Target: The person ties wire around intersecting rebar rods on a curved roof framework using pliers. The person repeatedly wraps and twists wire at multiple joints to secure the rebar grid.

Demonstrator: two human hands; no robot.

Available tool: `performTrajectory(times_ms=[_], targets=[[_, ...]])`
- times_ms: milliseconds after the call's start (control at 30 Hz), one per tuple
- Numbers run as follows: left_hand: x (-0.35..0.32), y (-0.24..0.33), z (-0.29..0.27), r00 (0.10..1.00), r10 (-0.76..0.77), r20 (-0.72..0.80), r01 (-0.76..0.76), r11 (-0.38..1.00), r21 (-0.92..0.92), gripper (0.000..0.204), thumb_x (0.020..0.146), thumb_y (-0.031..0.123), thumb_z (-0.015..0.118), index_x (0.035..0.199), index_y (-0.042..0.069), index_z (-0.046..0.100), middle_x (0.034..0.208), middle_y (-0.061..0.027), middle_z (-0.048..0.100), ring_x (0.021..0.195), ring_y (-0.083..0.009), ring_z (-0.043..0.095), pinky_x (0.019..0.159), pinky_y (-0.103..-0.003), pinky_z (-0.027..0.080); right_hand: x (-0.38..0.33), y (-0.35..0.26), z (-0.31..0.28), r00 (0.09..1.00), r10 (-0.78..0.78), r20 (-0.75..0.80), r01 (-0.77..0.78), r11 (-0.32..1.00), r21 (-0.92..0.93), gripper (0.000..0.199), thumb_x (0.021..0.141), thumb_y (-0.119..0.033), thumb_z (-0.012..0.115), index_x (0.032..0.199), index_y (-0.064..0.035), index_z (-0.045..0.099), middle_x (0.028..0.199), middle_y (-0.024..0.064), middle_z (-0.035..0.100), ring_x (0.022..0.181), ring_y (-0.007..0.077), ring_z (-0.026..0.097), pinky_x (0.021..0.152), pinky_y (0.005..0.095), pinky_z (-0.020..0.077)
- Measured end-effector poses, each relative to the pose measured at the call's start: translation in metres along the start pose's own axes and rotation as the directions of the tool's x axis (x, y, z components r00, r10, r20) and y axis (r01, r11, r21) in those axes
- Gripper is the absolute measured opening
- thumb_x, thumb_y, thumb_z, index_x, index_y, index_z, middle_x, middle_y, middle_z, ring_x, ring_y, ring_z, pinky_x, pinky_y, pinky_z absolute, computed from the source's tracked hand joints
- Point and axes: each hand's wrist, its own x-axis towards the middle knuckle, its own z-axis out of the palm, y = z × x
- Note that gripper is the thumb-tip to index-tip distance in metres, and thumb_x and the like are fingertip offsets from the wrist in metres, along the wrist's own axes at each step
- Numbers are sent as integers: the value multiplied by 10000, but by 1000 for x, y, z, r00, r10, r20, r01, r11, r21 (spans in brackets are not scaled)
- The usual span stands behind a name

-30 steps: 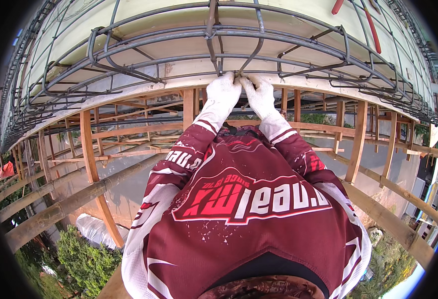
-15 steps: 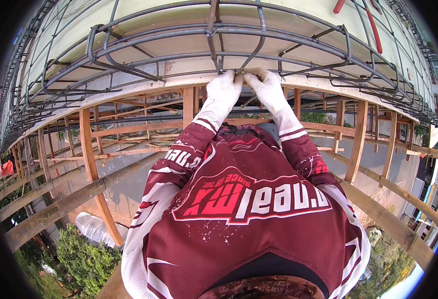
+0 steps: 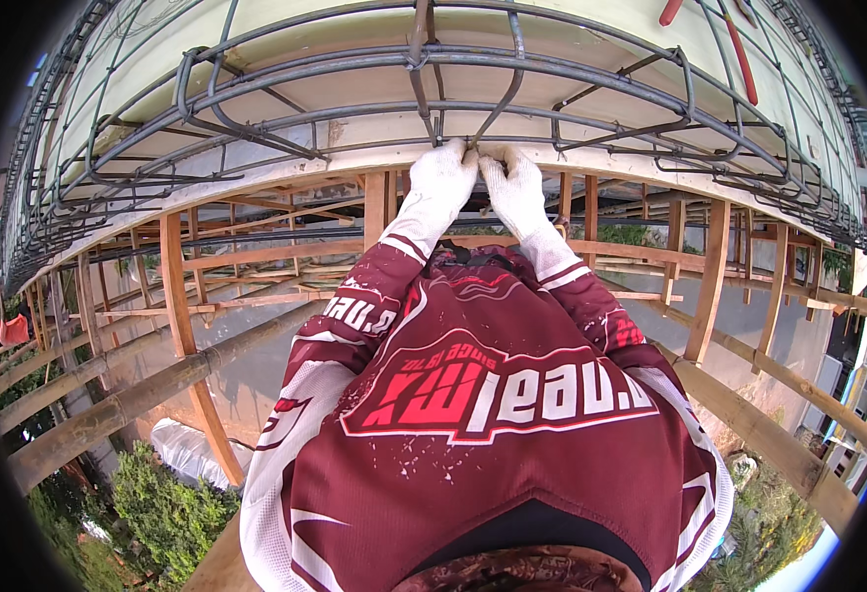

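Observation:
In white gloves, my left hand (image 3: 440,178) and my right hand (image 3: 512,183) meet at the lower bar of a steel rebar cage (image 3: 552,71). Fingers of both are closed and pressed together at a bar crossing below a slanting stirrup (image 3: 501,106). Whatever lies between the fingertips is too small and covered to make out. The lower bar runs just above the wooden edge board (image 3: 611,163), and both gloves overlap that board's rim.
Red-handled pliers (image 3: 741,61) lie on the pale formwork panel (image 3: 572,20) at the upper right. Below the board stand timber posts (image 3: 175,286) and bamboo poles (image 3: 147,390) of scaffolding. Far beneath are paved ground (image 3: 256,370) and green bushes (image 3: 157,518).
My right hand has shifted slightly left and down, its fingers now curled more closely beside the left ones. My left hand stays nearly in place.

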Motion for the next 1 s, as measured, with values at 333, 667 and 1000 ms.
performTrajectory(times_ms=[333,667,1000], targets=[[-14,-19,-14,979,192,-70,-197,977,-79,268,984,227,558,1080,42,727,921,-228,726,906,-418,709,813,-478,559,-4,15,19,963,256,84,-269,909,319,230,941,-163,648,1047,31,709,909,167,733,820,241,703,760,361,545],[-33,9,-43,980,199,-1,-192,946,-263,312,963,208,552,1083,-16,734,942,-238,734,921,-383,725,837,-433,560,-14,9,35,995,69,-67,-51,971,232,222,941,-147,676,1069,31,709,885,154,738,774,217,704,718,338,553],[-51,42,-51,970,214,115,-190,963,-189,325,970,238,574,1146,-2,704,1001,-268,714,975,-441,695,849,-463,553,-9,9,25,997,-64,-40,65,998,20,196,963,-159,647,1073,-8,707,888,156,723,809,182,682,738,333,544]])
